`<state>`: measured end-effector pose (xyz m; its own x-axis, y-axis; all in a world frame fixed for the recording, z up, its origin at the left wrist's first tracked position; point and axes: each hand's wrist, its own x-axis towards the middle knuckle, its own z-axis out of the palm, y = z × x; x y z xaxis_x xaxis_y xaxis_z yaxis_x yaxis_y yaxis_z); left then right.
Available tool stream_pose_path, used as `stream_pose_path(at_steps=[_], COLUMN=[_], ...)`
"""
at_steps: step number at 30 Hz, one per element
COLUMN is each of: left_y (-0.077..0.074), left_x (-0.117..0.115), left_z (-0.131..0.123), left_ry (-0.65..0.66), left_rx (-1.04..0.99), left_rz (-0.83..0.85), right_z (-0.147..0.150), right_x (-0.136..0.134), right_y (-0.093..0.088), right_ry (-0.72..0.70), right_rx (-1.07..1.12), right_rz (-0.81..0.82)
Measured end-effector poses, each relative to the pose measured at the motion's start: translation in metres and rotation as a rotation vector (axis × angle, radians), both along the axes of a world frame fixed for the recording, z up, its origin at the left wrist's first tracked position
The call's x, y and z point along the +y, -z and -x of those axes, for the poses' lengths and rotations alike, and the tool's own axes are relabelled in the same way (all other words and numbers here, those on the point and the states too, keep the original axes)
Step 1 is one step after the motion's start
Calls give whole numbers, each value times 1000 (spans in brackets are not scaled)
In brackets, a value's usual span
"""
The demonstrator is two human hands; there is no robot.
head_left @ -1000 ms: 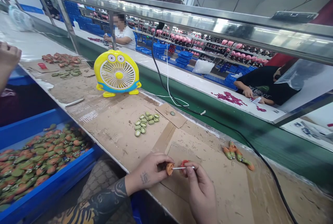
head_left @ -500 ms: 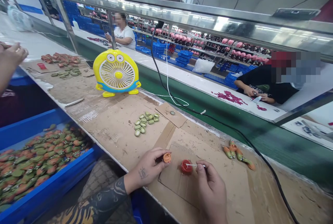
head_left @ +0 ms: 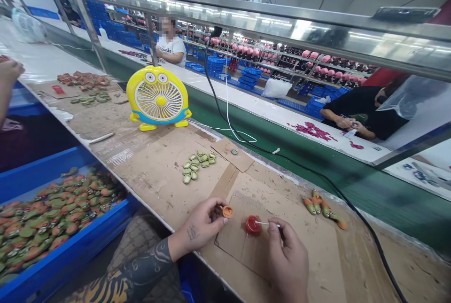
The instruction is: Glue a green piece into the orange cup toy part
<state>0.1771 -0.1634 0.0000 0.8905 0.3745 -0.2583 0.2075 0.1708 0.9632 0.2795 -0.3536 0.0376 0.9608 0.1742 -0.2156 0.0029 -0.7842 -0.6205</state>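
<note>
Though pinched in right hand (head_left: 288, 255), white stick (head_left: 264, 223) — tip unclear at red pot (head_left: 253, 230) — orange piece (head_left: 227, 211), part-hidden, gripped in left hand (head_left: 199, 225).

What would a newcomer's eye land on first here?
Probably the yellow fan, standing on the cardboard left of centre. Then the blue bin at lower left, holding green-and-orange pieces. Nearer, the left hand holds an orange piece; the right hand holds a white stick, its tip at a red pot.

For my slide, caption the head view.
Left hand holds an orange piece; right hand holds a white stick at a red cup.
</note>
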Motion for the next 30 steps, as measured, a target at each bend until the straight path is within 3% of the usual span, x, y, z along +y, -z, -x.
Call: stream_pose_path(at_steps=[3, 6, 13, 22, 25, 30], left_y=[6, 8, -1, -2, -1, 1], left_x=[1, 2, 2, 0, 1, 5], left_z=[0, -1, 1, -1, 0, -3], left_ry=[-2, -2, 22, 27, 10, -68], left_rx=[10, 17, 35, 37, 26, -87], left_rz=[-24, -30, -58, -43, -27, 209], right_z=[8, 14, 17, 14, 12, -3], right_x=[4, 13, 29, 30, 26, 10], right_y=[-9, -10, 1, 4, 1, -5], right_ry=[39, -42, -216, -259, -214, -45], right_rx=[57, 139, 197, 118, 102, 8], right_rz=[-144, -224, -132, -47, -88, -44])
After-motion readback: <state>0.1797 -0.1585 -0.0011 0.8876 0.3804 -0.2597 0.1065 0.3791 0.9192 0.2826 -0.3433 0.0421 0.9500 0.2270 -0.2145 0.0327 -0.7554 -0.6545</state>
